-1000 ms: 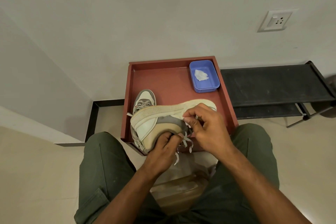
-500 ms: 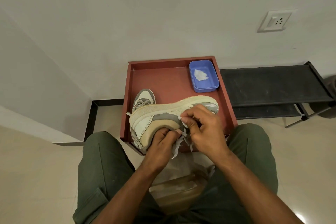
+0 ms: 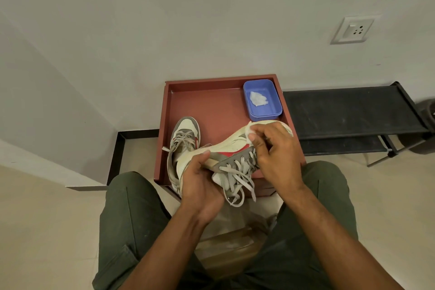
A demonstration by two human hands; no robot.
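Note:
A white, grey and red sneaker (image 3: 231,146) lies on its side in the air over the near edge of a red tray (image 3: 211,110). Its loose laces (image 3: 237,176) hang toward me. My left hand (image 3: 200,181) grips the heel and ankle end from below. My right hand (image 3: 275,150) is curled over the toe half and pinches a small white wipe (image 3: 250,133) against the shoe's side. The matching sneaker (image 3: 184,134) stands in the tray's left part, toe pointing away from me.
A blue tub (image 3: 247,101) with a white wad (image 3: 257,99) sits in the tray's far right corner. A black low rack (image 3: 348,110) stands to the right, by the wall. A clear bag over a brown box (image 3: 233,242) lies between my knees.
The held sneaker has turned from sole-up to side-up, so its red patch and laces now show. My right hand has moved from the lace area toward the toe.

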